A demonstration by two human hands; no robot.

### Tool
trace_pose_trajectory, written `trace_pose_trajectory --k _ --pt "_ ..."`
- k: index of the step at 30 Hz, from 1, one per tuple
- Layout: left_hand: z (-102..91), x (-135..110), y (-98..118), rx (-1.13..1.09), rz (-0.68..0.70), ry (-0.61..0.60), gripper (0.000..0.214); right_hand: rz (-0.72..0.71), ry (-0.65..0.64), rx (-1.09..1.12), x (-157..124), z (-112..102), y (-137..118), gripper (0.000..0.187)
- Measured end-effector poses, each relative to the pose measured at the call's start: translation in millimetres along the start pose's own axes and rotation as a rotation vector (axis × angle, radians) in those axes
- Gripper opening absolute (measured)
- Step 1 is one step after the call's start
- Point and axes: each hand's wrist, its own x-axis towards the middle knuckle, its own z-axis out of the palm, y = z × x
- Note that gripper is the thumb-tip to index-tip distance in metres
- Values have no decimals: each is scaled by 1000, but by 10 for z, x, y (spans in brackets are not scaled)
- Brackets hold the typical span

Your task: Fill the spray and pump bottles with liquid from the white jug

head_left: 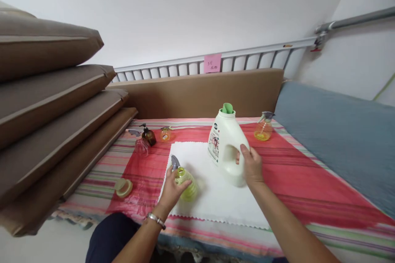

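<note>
At the near left edge of the white towel (216, 205), the left hand (170, 191) has its grip closed round a small yellow spray bottle (186, 181), apparently steadying it. Mid-towel, the right hand (251, 166) clasps the handle of the white detergent jug (225, 148), seemingly keeping it upright. Beyond the towel stands a brown pump bottle (149, 135).

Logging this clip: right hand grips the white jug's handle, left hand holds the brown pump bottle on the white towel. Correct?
No. The head view shows the left hand holding the yellow-green spray bottle on the white towel; the brown pump bottle stands behind, untouched.
</note>
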Motion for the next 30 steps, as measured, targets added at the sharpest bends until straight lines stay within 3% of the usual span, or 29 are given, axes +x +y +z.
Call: trace_pose_trajectory --k 7,13,15,18,24,27,30 --pt "9 4 14 75 30 14 39 -12 -59 -110 -50 -32 249 33" --pt "53 -77 68 127 64 -44 44 -105 86 -161 -350 -305 71 38" --pt "64 -127 96 164 97 -66 45 -115 40 -162 -475 -281 -8 35" --pt "86 -202 152 216 145 -86 47 -75 -209 -182 -564 -2 -72 30" --pt "106 -306 320 249 163 -130 49 35 -577 -346 -487 953 -8 27" --pt "101 -332 400 266 148 -163 57 52 -660 -466 -485 1282 14 26" --pt "92 -348 438 311 118 -159 61 28 -628 -569 -468 1404 -54 26"
